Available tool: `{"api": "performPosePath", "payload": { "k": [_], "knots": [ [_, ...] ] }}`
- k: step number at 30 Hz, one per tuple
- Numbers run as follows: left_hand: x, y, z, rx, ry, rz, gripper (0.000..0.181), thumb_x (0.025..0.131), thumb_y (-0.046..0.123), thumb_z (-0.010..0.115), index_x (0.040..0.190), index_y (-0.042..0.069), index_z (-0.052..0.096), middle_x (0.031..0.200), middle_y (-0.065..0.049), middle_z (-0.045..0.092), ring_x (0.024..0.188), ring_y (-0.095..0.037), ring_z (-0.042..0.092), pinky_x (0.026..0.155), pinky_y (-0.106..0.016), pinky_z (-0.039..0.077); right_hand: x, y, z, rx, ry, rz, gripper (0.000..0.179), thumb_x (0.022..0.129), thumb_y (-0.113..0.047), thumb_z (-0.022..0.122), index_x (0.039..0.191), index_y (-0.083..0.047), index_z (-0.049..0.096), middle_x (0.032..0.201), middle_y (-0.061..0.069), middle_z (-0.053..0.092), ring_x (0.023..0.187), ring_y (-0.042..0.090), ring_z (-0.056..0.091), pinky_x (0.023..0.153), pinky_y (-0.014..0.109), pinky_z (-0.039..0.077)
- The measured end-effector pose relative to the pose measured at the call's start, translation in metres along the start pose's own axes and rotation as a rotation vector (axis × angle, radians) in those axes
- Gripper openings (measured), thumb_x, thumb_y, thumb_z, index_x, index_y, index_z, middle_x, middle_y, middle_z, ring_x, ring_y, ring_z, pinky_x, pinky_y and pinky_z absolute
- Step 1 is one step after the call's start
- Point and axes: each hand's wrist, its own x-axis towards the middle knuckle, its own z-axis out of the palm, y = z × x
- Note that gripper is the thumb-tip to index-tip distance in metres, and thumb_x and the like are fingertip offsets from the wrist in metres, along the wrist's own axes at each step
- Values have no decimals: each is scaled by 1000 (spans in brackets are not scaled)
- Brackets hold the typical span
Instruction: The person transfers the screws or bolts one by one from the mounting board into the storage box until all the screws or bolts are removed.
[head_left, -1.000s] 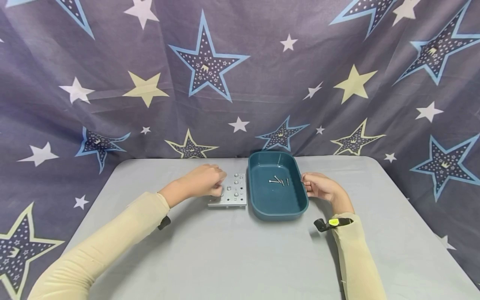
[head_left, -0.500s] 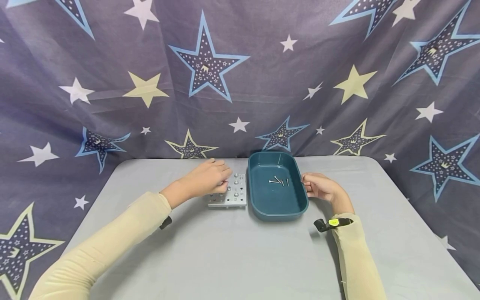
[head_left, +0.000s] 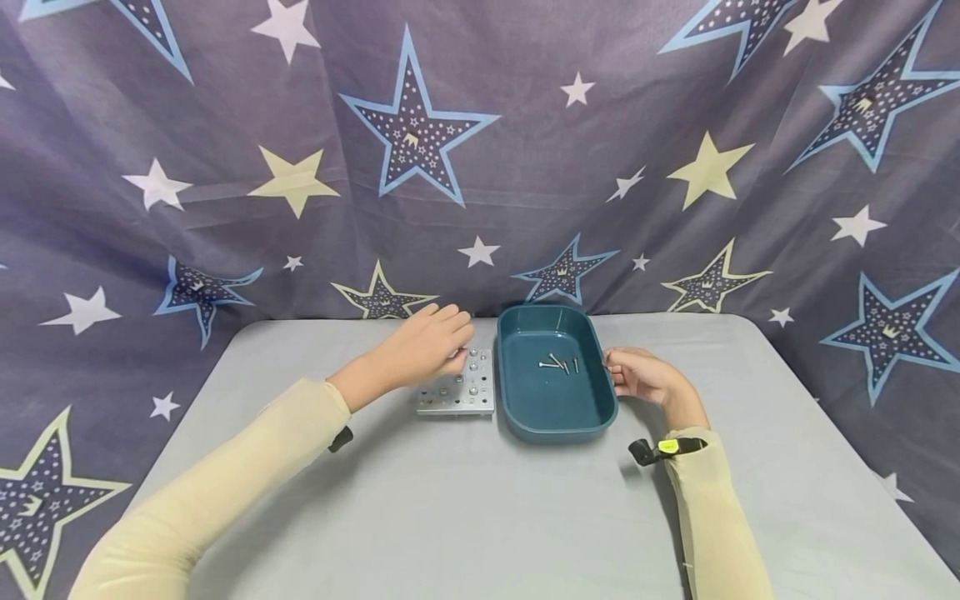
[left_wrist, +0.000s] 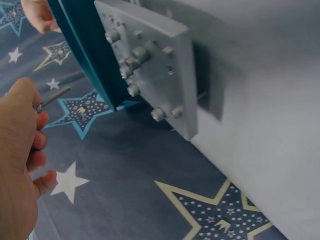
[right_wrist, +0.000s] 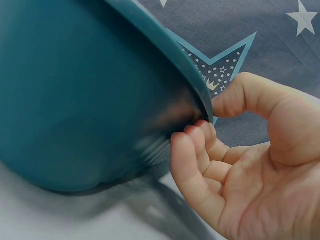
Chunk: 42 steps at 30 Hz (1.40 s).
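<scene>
My left hand [head_left: 423,346] is raised over the back left of a silver metal plate [head_left: 455,407]. In the left wrist view its thumb and forefinger pinch a thin metal bolt [left_wrist: 54,98], clear of the plate. Several bolts [left_wrist: 132,90] stand in the plate's top, and other holes in it show. To the right of the plate is a teal plastic tray [head_left: 555,423] with a few loose bolts [head_left: 558,364] inside. My right hand [head_left: 641,372] holds the tray's right rim, thumb on one side and fingertips on the outer wall, as the right wrist view shows.
Everything stands on a grey-covered table [head_left: 480,517]. A dark curtain [head_left: 480,167] with star prints hangs right behind its back edge. The tray is close beside the plate, with a narrow gap between them.
My left hand has risen from the plate's left part and moved up and to the right, uncovering bolts and holes there. My right hand and the tray stay put.
</scene>
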Motion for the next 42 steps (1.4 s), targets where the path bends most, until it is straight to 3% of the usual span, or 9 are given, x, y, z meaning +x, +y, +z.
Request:
{"api": "performPosePath", "payload": {
  "k": [9,18,32,42],
  "knots": [
    [30,-1,-8,51,-31,-22,16,96,24,57,100,9,61,96,-5,58,87,-23,50,75,-35,43,2,2,-2,-8,-3,0,28,101,-7,38,87,-17,60,80,-7,68,76,6,64,71,25,56],
    [57,2,-13,65,7,-31,17,98,26,50,96,11,58,94,-4,55,87,-24,48,76,-34,41,1,1,-1,-9,10,4,28,100,-7,38,86,-17,60,78,-8,67,75,6,64,71,25,55],
    [85,1,-13,-16,28,-76,14,97,24,53,93,11,55,91,-5,52,85,-24,44,76,-36,42,2,1,-3,7,-25,-16,29,100,-7,37,87,-17,60,79,-8,68,77,5,64,71,25,56],
    [101,5,-9,-49,-20,-101,16,99,25,52,94,11,58,93,-5,55,87,-24,47,76,-37,43,3,2,-2,11,-16,-5,31,101,-5,35,85,-18,57,79,-9,68,76,5,64,71,25,55]
  ]
}}
